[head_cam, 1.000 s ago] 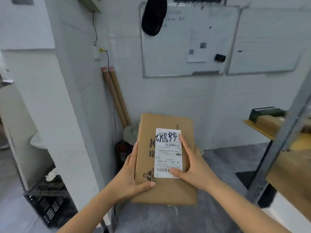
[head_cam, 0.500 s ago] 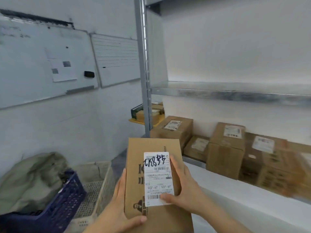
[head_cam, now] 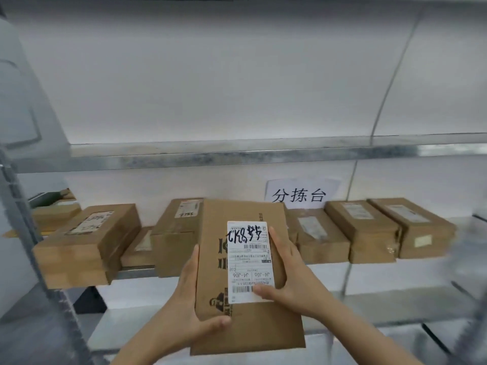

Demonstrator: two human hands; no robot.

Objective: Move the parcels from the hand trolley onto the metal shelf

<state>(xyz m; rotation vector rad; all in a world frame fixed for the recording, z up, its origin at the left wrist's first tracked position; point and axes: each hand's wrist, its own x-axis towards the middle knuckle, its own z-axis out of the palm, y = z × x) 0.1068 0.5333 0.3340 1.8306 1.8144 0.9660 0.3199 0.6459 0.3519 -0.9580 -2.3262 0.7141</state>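
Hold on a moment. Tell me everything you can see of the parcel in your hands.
The parcel is a flat, long brown cardboard box, held lengthwise toward the metal shelf, not yet on it. A white shipping label with barcodes and black handwriting sits on its top face, print upside down; black printing shows beside it. The left hand grips its left edge, thumb on top; the right hand grips the right edge, thumb on the label.

2 bare hands (head_cam: 192,306) (head_cam: 292,280), bare forearms (head_cam: 363,330)
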